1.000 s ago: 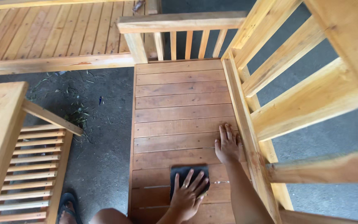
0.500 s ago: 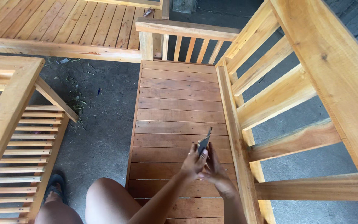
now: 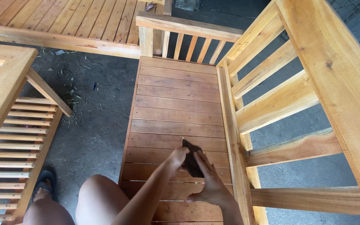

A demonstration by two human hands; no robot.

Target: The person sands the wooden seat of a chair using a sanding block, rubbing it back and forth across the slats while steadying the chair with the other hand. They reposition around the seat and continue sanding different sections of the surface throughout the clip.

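Sandpaper (image 3: 191, 160), a dark folded sheet, sits between both hands just above the slatted wooden seat (image 3: 176, 100) of a bench, near its right-hand backrest rails (image 3: 271, 104). The left hand (image 3: 176, 157) pinches the sheet's near edge with curled fingers; the right hand (image 3: 210, 183) lies flat against it, fingers pressed together and pointing forward. Whether the sheet touches the planks is hard to tell. A bare knee (image 3: 98, 196) shows below, over grey concrete floor (image 3: 92, 125).
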